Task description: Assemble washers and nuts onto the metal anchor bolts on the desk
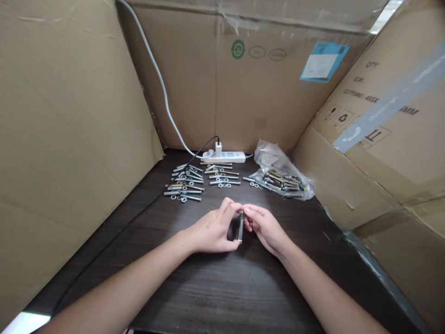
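Observation:
An expansion bolt stands nearly upright between my two hands, over the middle of the dark tabletop. My left hand is closed on it, the thumb at its lower end and the index finger near the top. At the bolt's upper end, the thumb and fingers of my right hand pinch its nut end. Beyond my hands lie rows of bolts, sleeves, nuts and washers on the left, with another group of bolts in the centre.
A clear plastic bag with several expansion bolts spilling out lies at the back right. Behind the rows sits a white power strip with a plugged-in charger. A black cable runs along the left side. Cardboard walls enclose the table.

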Demonstrator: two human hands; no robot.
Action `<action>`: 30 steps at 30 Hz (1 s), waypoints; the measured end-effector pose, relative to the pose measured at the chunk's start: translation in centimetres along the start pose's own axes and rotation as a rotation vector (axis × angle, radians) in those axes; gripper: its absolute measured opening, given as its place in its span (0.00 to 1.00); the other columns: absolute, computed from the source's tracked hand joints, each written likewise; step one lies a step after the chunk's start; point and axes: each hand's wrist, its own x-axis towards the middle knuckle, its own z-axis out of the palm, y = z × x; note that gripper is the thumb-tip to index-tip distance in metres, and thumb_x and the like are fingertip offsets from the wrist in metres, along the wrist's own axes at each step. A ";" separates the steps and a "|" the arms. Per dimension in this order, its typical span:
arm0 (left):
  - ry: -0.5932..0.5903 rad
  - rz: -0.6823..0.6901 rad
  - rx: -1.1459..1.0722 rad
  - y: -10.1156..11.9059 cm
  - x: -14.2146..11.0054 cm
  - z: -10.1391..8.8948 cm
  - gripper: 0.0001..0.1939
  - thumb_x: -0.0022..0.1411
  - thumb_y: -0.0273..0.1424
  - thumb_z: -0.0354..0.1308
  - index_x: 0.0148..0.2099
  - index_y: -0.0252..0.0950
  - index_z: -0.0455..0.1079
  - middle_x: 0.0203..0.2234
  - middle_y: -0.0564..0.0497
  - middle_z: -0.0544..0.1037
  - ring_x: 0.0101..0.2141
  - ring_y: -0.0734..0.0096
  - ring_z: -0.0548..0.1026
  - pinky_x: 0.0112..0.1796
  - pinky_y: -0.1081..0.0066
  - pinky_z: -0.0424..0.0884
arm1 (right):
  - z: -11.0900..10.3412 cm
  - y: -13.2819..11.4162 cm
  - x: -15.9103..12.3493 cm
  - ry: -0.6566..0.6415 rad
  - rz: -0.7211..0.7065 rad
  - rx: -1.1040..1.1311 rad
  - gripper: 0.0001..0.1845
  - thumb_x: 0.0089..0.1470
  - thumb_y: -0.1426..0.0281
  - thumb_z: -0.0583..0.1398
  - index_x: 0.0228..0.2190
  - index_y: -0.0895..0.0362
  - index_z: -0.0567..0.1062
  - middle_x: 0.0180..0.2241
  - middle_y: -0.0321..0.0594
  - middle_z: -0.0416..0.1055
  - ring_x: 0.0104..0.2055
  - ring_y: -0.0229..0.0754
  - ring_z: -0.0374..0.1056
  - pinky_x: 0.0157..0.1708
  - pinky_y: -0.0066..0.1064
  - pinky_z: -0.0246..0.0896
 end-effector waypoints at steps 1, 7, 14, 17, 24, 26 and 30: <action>0.000 0.000 -0.001 0.0 0.0 0.0 0.33 0.49 0.31 0.60 0.56 0.41 0.50 0.45 0.47 0.60 0.36 0.66 0.71 0.36 0.64 0.72 | -0.1 -0.1 0.0 -0.015 -0.002 -0.014 0.15 0.50 0.58 0.63 0.30 0.59 0.77 0.21 0.33 0.61 0.23 0.33 0.52 0.23 0.26 0.48; 0.009 0.025 0.006 0.2 0.0 -0.1 0.34 0.49 0.31 0.60 0.55 0.40 0.49 0.43 0.48 0.60 0.34 0.67 0.71 0.35 0.65 0.72 | -0.5 -0.1 0.1 -0.109 0.011 -0.031 0.15 0.52 0.58 0.62 0.34 0.58 0.77 0.27 0.37 0.66 0.25 0.33 0.54 0.24 0.27 0.48; 0.014 0.045 0.020 0.2 -0.1 -0.2 0.37 0.49 0.30 0.60 0.58 0.41 0.46 0.43 0.48 0.60 0.33 0.68 0.71 0.34 0.66 0.72 | -0.7 0.2 0.1 -0.150 0.011 -0.030 0.13 0.54 0.59 0.60 0.34 0.57 0.75 0.27 0.36 0.64 0.25 0.33 0.54 0.25 0.27 0.49; 0.005 0.049 0.046 0.2 -0.1 -0.1 0.36 0.50 0.29 0.59 0.58 0.41 0.46 0.43 0.48 0.60 0.35 0.67 0.71 0.35 0.65 0.72 | -0.8 0.3 0.2 -0.138 -0.005 -0.065 0.12 0.54 0.59 0.60 0.33 0.56 0.73 0.27 0.34 0.63 0.25 0.33 0.53 0.25 0.27 0.49; -0.001 0.043 0.075 0.1 0.0 0.0 0.35 0.51 0.28 0.58 0.58 0.40 0.46 0.44 0.47 0.61 0.35 0.65 0.71 0.37 0.63 0.72 | -0.9 0.8 0.2 -0.103 -0.030 -0.094 0.13 0.54 0.59 0.60 0.35 0.56 0.69 0.29 0.34 0.64 0.24 0.31 0.53 0.25 0.26 0.49; 0.001 0.038 0.076 0.2 0.0 0.0 0.36 0.51 0.28 0.58 0.59 0.40 0.46 0.45 0.46 0.60 0.35 0.65 0.71 0.37 0.63 0.72 | -0.8 0.7 0.2 -0.087 -0.031 -0.092 0.13 0.54 0.59 0.61 0.34 0.56 0.69 0.29 0.34 0.64 0.24 0.31 0.53 0.25 0.26 0.49; -0.006 0.020 0.065 0.3 0.0 -0.1 0.37 0.51 0.28 0.59 0.60 0.42 0.46 0.45 0.47 0.60 0.37 0.64 0.71 0.38 0.62 0.73 | -0.7 0.6 0.2 -0.064 -0.032 -0.084 0.13 0.53 0.60 0.61 0.34 0.56 0.69 0.28 0.33 0.64 0.24 0.31 0.53 0.25 0.26 0.49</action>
